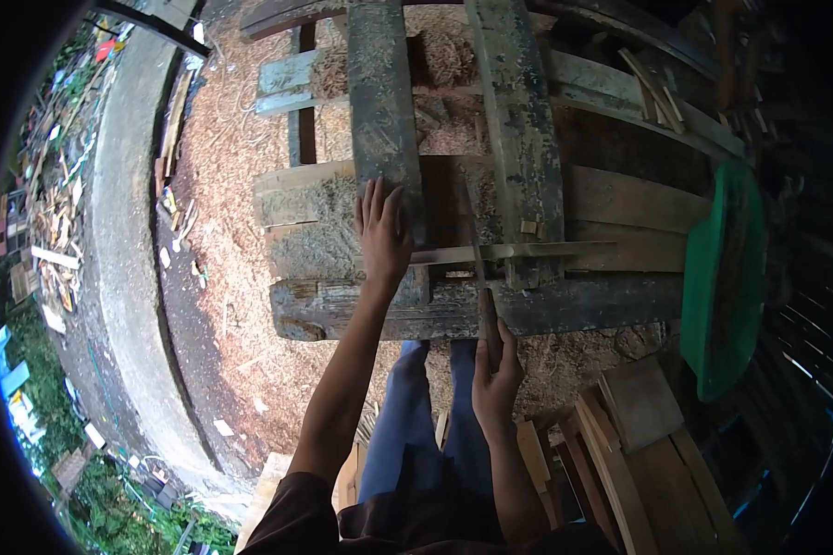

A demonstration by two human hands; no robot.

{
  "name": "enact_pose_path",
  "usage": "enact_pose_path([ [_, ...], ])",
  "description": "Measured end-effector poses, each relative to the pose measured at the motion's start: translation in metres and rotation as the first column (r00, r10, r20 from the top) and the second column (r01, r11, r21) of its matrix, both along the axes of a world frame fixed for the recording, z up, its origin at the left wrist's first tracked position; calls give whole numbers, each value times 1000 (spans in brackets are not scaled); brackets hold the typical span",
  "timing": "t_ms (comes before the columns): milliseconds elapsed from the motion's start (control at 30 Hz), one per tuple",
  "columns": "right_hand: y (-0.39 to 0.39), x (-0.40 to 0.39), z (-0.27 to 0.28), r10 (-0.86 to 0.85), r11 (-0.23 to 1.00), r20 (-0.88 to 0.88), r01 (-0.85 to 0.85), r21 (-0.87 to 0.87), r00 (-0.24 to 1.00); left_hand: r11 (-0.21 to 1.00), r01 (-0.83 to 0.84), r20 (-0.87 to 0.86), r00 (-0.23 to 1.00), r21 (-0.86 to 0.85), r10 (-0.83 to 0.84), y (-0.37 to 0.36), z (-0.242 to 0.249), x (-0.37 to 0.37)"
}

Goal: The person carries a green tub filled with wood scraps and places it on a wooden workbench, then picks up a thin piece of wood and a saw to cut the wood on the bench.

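Observation:
My right hand [498,375] is closed around the wooden handle of a narrow-bladed hand saw [480,264]. The blade points away from me and crosses a thin wooden strip [551,250] lying sideways over the workbench; its teeth cannot be made out. My left hand [382,236] lies with fingers stretched on a worn, dark plank [382,120], beside the strip's left end. Whether its palm presses on the strip is hidden. Another paint-flecked plank [516,120] runs parallel, to the right of the blade.
The bench's thick front beam [583,305] is close to my legs. A green plastic container [708,305] stands at the bench's right end. Cut boards [652,453] are stacked at lower right. Wood shavings [231,185] cover the ground left, beside a concrete ledge [125,185].

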State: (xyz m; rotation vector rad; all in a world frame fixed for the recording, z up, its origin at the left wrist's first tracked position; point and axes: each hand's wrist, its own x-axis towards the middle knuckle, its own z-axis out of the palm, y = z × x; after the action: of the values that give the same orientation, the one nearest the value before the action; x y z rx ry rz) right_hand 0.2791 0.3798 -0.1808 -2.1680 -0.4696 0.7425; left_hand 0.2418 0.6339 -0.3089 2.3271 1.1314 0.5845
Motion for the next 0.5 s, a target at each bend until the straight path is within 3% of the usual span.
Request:
enact_pose_path([
  [67,-1,1,-3,-9,1000,2,9,-1,1000,997,26,-68,997,74,-21,-18,14,15],
  [200,-6,5,-4,-79,994,95,71,88,992,981,164,87,984,-106,-155,-65,17,50],
  [267,-11,10,0,-113,990,138,100,95,984,978,183,60,982,-99,-178,-73,-6,54],
  [333,-19,15,3,-183,983,57,182,25,981,967,253,-150,957,28,-247,-75,-11,51],
  [367,-23,18,2,-186,983,54,185,18,981,961,243,-104,968,132,-230,-74,-13,50],
  [500,-29,21,-1,-137,989,49,133,69,989,974,141,-208,973,178,-103,-59,-14,31],
])
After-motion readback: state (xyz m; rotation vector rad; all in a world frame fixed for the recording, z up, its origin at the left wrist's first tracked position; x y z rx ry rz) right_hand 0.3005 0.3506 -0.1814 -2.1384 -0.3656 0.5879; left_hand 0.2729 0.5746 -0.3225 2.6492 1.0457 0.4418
